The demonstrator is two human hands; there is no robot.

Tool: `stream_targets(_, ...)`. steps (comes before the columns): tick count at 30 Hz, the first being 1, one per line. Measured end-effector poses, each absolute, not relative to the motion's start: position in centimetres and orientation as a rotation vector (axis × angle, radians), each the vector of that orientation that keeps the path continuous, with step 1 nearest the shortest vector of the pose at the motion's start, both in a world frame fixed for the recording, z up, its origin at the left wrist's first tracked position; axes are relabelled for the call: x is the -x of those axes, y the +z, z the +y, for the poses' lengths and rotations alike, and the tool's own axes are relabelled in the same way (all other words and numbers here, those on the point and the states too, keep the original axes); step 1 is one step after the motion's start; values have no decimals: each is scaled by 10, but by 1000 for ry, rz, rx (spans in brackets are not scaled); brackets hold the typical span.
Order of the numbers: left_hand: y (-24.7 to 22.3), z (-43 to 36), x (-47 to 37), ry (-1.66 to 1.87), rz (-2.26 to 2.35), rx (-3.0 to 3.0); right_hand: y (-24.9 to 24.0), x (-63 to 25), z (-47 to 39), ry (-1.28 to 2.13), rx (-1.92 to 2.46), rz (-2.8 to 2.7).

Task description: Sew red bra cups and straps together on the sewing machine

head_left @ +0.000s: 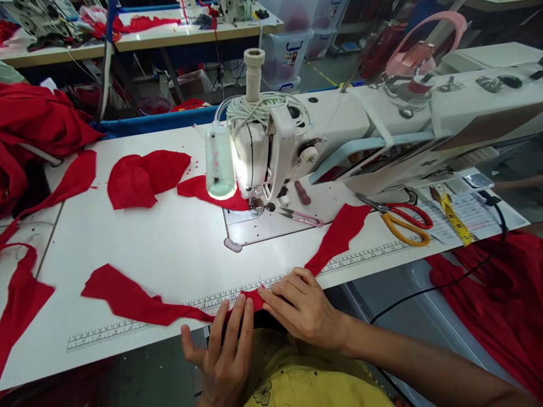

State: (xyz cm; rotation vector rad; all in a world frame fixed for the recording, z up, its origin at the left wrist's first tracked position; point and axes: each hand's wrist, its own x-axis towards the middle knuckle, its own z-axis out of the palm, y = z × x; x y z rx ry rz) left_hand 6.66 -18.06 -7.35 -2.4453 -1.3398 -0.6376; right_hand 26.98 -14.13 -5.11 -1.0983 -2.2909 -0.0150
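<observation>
A long red fabric piece (139,299) lies along the table's front edge, narrow in the middle and wider at both ends. My left hand (229,347) rests on its narrow part, fingers stretched out and thumb apart. Just to the right, my right hand (305,311) has its fingers bent and pressed together on the same fabric, close to the edge. Beyond the right hand, the wider end reaches up toward the scissors (407,223). The fabric beneath my fingertips is partly hidden.
A sewing machine (254,147) stands behind my hands, with another red piece (207,189) by its needle area. Pink thread snips (303,217) lie near its plate. A printed ruler (97,333) runs along the front edge. More red cloth (38,118) is heaped at left.
</observation>
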Motion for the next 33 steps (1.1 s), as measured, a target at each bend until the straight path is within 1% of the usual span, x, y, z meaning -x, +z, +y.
stream_targets(6,-77,-185,-71,-666,-1468,2415,-51,-270,-141,-49,1112,-2292)
stream_targets(10,-75,-181,-69,-733,-1385,2433,-48,-270,-142,-57,1123,-2303)
stream_targets(14,-69,-172,-67,-846,-1380,2543,-46,-270,-144,69,1184,-2299)
stream_targets(18,-57,-158,-68,-1017,-1675,2511,-43,-270,-139,266,1121,-2160)
stream_targets(20,-47,-147,-70,-1062,-1906,2545,-39,-272,-134,293,1044,-2069)
stream_targets(24,-20,-121,-75,-1135,-2363,2816,-28,-280,-125,320,986,-1936)
stream_targets(26,-8,-110,-79,-1273,-2482,2878,-20,-285,-121,449,1032,-1895)
stream_targets(28,-1,-103,-83,-1374,-2519,2905,-13,-290,-114,696,1096,-1868)
stream_targets(31,4,-98,-85,-1361,-2476,3019,-3,-294,-102,1124,1136,-1746)
stream_targets(33,5,-96,-84,-1363,-2456,3083,2,-296,-94,1323,1103,-1650)
